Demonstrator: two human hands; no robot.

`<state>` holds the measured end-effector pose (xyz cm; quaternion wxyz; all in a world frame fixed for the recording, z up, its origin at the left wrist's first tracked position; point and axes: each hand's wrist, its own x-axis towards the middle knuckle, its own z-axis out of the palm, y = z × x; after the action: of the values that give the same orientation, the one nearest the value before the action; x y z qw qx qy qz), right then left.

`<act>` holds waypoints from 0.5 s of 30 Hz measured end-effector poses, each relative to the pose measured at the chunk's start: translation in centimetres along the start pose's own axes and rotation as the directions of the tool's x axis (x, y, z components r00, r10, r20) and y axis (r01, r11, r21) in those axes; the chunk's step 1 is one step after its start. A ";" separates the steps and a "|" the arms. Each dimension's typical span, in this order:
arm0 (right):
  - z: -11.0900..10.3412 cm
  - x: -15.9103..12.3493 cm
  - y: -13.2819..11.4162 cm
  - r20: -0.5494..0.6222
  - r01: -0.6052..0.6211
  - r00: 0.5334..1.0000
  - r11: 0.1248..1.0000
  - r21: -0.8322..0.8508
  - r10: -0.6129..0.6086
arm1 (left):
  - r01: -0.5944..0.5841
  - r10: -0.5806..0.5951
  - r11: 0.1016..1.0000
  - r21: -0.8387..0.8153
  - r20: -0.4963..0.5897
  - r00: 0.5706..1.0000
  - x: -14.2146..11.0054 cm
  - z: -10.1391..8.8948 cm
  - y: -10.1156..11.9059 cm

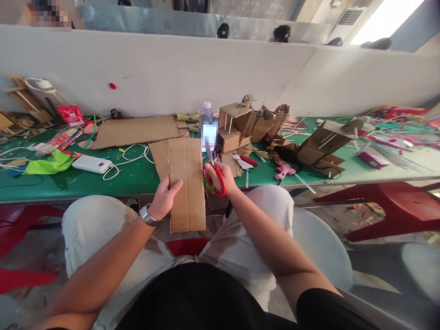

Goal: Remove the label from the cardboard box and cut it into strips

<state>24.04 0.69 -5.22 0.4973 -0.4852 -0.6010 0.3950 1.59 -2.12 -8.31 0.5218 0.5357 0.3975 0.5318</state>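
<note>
My left hand grips a long piece of cardboard by its left edge, thumb on top, over my lap in front of the table. Another brown cardboard piece shows behind its upper left side. Just right of the cardboard, my right hand is closed on a pair of scissors with red-orange handles. Their metal blades point up and away, beside the cardboard's right edge. Whether the blades touch the cardboard I cannot tell.
The green table holds a white power bank with a cable, a lit phone, a bottle, cardboard models and a pink glue gun. A red stool stands at right. A white partition rises behind.
</note>
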 end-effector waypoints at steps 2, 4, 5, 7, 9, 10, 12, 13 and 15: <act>0.5 -0.3 -0.1 0.026 0.000 1.000 1.000 0.027 -0.001 | 0.018 -0.018 1.000 -0.002 0.019 1.000 0.0 0.2 0.1; 1.0 -0.5 -0.3 0.026 -0.009 1.000 0.998 0.063 0.007 | 0.031 -0.030 0.999 -0.018 0.046 0.998 0.1 0.3 0.3; 1.1 -0.5 -0.3 0.020 -0.016 1.000 0.996 0.082 0.015 | 0.036 -0.034 0.999 -0.033 0.060 0.998 0.1 0.4 0.3; 1.3 -0.4 -0.3 0.006 -0.033 0.999 0.992 0.120 0.033 | 0.042 -0.036 0.996 -0.082 0.077 0.996 0.0 0.4 0.3; 1.4 -0.3 -0.1 -0.008 -0.053 0.998 0.987 0.153 0.055 | 0.042 -0.032 0.990 -0.136 0.074 0.997 0.0 0.4 0.2; 1.4 -0.1 0.0 -0.016 -0.062 0.998 0.984 0.169 0.066 | 0.032 -0.024 0.990 -0.141 0.060 0.998 0.0 0.3 0.1; 1.5 0.1 0.4 -0.037 -0.076 0.996 0.978 0.195 0.085 | -0.002 0.004 0.996 -0.094 0.013 1.000 0.1 0.2 0.0; 1.6 0.2 0.6 -0.051 -0.079 0.995 0.975 0.206 0.091 | -0.020 0.019 0.998 -0.058 -0.013 1.000 0.2 0.1 0.0; 1.7 0.5 1.0 -0.080 -0.077 0.992 0.973 0.220 0.096 | -0.050 0.051 0.999 0.008 -0.071 0.996 0.5 0.0 -0.1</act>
<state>22.53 1.36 -6.43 0.5560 -0.4711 -0.5098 0.4572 1.64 -1.64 -8.30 0.4919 0.5278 0.4039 0.5624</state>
